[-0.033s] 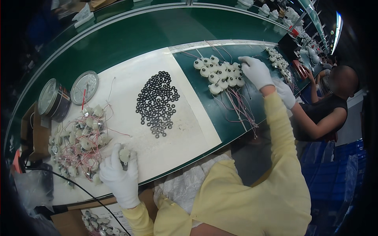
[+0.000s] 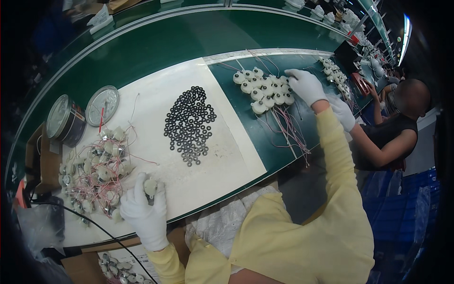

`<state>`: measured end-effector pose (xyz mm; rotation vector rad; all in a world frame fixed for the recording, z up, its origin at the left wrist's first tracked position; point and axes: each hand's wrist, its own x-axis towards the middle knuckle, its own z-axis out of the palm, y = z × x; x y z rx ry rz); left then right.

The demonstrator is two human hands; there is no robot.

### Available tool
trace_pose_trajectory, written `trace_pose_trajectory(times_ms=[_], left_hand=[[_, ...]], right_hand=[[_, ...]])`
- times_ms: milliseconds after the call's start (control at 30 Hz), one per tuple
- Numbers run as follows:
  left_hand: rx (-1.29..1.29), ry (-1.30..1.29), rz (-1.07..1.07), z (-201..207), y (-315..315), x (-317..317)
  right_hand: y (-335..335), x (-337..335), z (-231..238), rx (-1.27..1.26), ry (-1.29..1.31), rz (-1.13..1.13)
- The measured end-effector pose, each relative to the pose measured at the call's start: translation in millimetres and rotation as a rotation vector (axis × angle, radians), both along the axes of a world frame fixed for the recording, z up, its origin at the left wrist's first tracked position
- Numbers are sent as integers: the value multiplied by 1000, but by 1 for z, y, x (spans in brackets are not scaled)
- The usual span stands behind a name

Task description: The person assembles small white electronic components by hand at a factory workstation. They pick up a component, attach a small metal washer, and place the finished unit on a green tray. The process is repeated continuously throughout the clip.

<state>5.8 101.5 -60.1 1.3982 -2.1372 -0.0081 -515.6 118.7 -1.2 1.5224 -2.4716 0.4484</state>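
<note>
My left hand point(image 2: 144, 215), in a white glove, grips a small round cream-coloured motor point(image 2: 151, 187) between thumb and fingers, low over the white sheet. Beside it on the left lies a tangled heap of similar motors point(image 2: 101, 173) with pink and red wires. At the right, my gloved right hand point(image 2: 308, 88) is at the far right edge of a cluster of white motors point(image 2: 267, 90), set close together with black rings on top. Its fingers are curled and drawn together; whatever they pinch is hidden. The cluster's wires point(image 2: 289, 130) trail toward the near edge.
Many black rings point(image 2: 189, 118) lie on the white sheet point(image 2: 227, 156). An open tin point(image 2: 71, 120) and its lid point(image 2: 102, 105) stand far left. A co-worker's gloved hand point(image 2: 341, 112) is just behind my right wrist. More motors point(image 2: 335, 75) lie far right.
</note>
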Motion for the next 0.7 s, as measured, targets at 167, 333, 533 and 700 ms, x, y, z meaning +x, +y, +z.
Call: trace_pose_trajectory(times_ms=[167,333,533,700], left_hand=[[-72,23,-3,2,-2,-4],[-100,26,-13,0,-3,-3],[-113,34,-25,0,-3,-3],[-100,144,-61,2,-1,1]], right_hand=[[-16,3,7,161,-41,53],[-36,19,21,121,60,67],[-70,33,17,288,70,357],[-62,65,31,16,-2,511]])
